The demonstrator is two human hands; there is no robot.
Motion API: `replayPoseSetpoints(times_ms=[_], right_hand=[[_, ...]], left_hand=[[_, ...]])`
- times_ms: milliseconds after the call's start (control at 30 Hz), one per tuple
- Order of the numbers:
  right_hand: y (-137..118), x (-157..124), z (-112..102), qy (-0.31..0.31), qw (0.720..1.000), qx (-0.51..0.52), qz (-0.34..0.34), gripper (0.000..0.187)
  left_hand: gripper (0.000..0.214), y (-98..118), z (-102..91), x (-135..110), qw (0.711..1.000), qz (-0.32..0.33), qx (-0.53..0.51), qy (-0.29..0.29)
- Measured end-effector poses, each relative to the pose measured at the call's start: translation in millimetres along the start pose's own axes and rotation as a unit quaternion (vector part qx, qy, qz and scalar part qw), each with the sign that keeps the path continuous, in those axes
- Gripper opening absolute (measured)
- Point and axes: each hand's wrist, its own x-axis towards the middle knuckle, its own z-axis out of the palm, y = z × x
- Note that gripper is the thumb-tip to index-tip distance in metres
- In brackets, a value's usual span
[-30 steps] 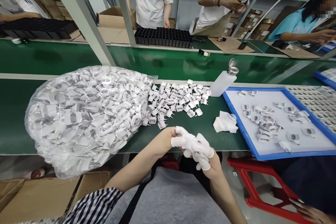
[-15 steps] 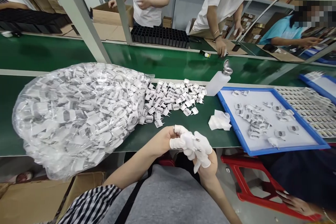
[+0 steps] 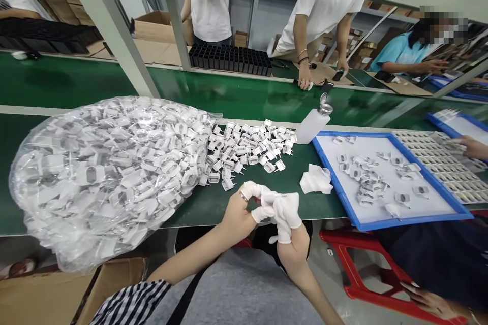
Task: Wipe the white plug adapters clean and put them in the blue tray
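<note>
My left hand [image 3: 247, 206], with white finger covers, is closed around a white plug housing [image 3: 270, 197]. A metal pin of the plug points right, towards my right fingers. My right hand [image 3: 292, 226], also in white finger covers, is closed and pressed against the plug's pin end. A bit of white cloth [image 3: 273, 239] pokes out below the right fingers; most of it is hidden. Both hands are together over the bench's front edge. Ahead of them lies a loose pile of white plug housings [image 3: 247, 144].
A large clear bag [image 3: 102, 162] full of plug housings lies left. A pump bottle [image 3: 313, 126] and crumpled white cloth [image 3: 316, 179] sit ahead right. Beyond are a blue-rimmed tray [image 3: 345, 203] of housings and a gridded tray [image 3: 430, 157]. A red stool [image 3: 348, 264] stands below; co-workers are opposite.
My hands have turned the plug, so its pins point sideways instead of showing both towards me. My right hand has closed over the pin end. A co-worker's hand has appeared at the gridded tray.
</note>
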Motion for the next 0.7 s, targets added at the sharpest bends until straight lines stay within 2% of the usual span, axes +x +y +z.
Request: replayPoseSetpoints(times_ms=[100, 167, 233, 367, 433, 500, 633, 700], right_hand=[[-12.5, 7.6, 1.7, -0.017, 0.998, 0.01, 0.063, 0.028], [-15.3, 8.1, 2.5, -0.032, 0.995, 0.019, 0.091, 0.03], [-12.2, 5.0, 3.1, -0.029, 0.996, 0.018, 0.078, 0.03], [0.9, -0.6, 4.1, -0.001, 1.0, -0.001, 0.004, 0.029], [3.1, 2.5, 3.8, 0.002, 1.0, -0.006, -0.007, 0.03], [0.3, 9.4, 2.7, -0.017, 0.999, -0.024, -0.021, 0.032], [-9.0, 21.5, 0.7, -0.077, 0.994, -0.076, -0.011, 0.036], [-10.4, 21.9, 1.4, -0.085, 0.992, -0.092, 0.0, 0.039]], left_hand=[[0.012, -5.5, -2.2, 0.1, 0.973, 0.143, 0.172, 0.051], [0.011, -6.5, -2.4, 0.6, 0.952, 0.195, 0.224, 0.073], [0.01, -4.5, -2.3, 1.5, 0.954, 0.184, 0.224, 0.076], [0.013, 2.7, -3.4, 4.6, 0.989, 0.025, 0.146, 0.012], [0.014, 2.9, -4.1, 5.4, 0.989, -0.005, 0.148, -0.017], [0.014, -0.9, -4.5, 5.2, 0.978, 0.043, 0.202, -0.013], [0.011, -13.2, -4.7, 2.3, 0.923, 0.192, 0.333, -0.009], [0.012, -15.8, -4.7, 1.2, 0.915, 0.207, 0.347, -0.007]])
